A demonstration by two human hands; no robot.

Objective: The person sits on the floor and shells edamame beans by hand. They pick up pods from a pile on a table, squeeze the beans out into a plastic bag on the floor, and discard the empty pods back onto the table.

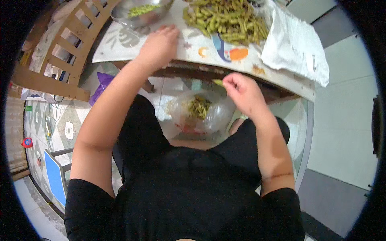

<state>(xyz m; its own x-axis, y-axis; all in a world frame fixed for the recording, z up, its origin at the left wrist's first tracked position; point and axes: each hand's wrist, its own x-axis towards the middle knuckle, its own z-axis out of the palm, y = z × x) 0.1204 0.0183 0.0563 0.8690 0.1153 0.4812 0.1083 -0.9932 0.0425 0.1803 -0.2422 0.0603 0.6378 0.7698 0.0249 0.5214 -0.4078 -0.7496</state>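
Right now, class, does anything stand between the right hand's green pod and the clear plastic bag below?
Nothing visible does: the right hand pinches the green pod, and no object shows between it and the clear plastic bag.

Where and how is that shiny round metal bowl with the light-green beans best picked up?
Probably by the near-left rim of the shiny round metal bowl, coming from the person's side, thumb inside, fingers outside. It stands open side up, that rim is uncovered, and the light-green beans lie away from it. The left hand is close by.
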